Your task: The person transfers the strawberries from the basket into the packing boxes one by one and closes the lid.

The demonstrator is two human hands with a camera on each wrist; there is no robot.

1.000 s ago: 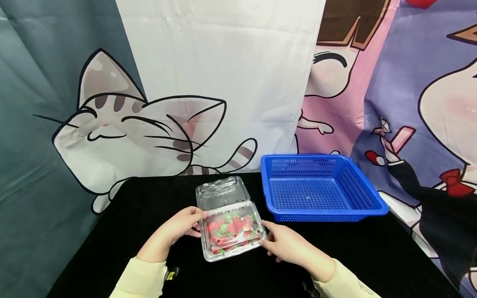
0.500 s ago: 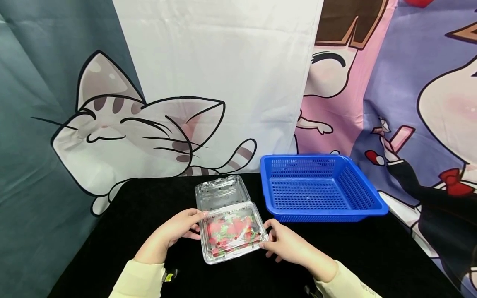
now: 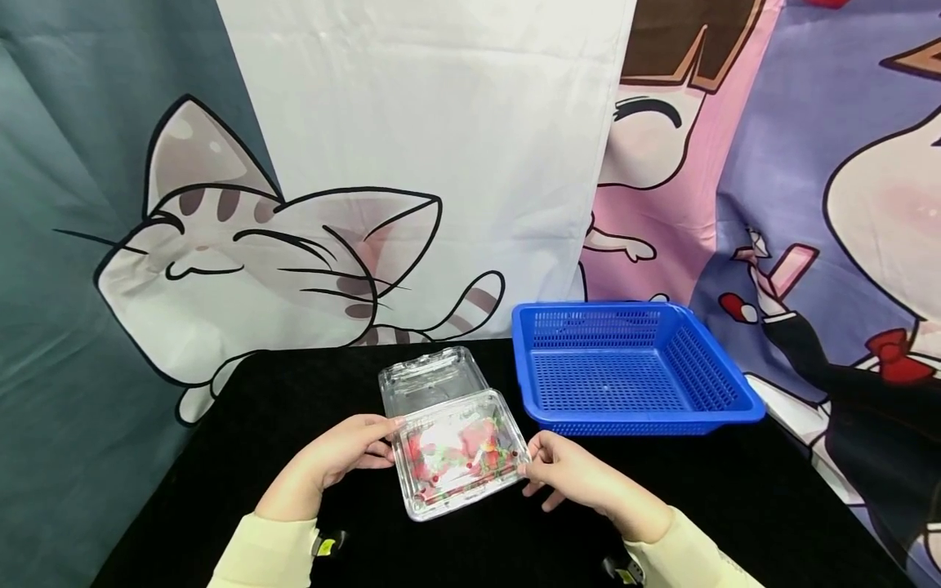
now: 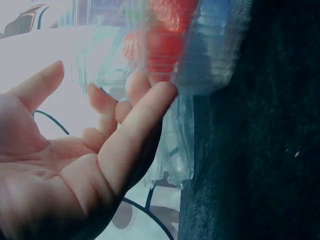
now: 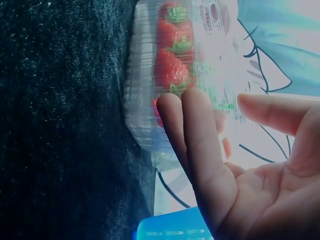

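Note:
A clear plastic clamshell box of red strawberries sits between my hands in the head view. Glare on its clear top hides part of the fruit. My left hand holds its left edge, a fingertip over the rim and other fingers by the side wall. At the right edge my right hand grips the rim near the corner. Both wrist views show strawberries through the ribbed wall, with fingers beside it. Behind lies another clear plastic piece; whether it joins the box I cannot tell.
A blue perforated plastic basket stands at the back right on the black cloth. Behind the table hangs a printed cartoon curtain.
The top of the box has shifted slightly up the view and tilted, with more glare, overlapping more of the rear plastic piece. Both hands stay at its edges; the basket has not moved.

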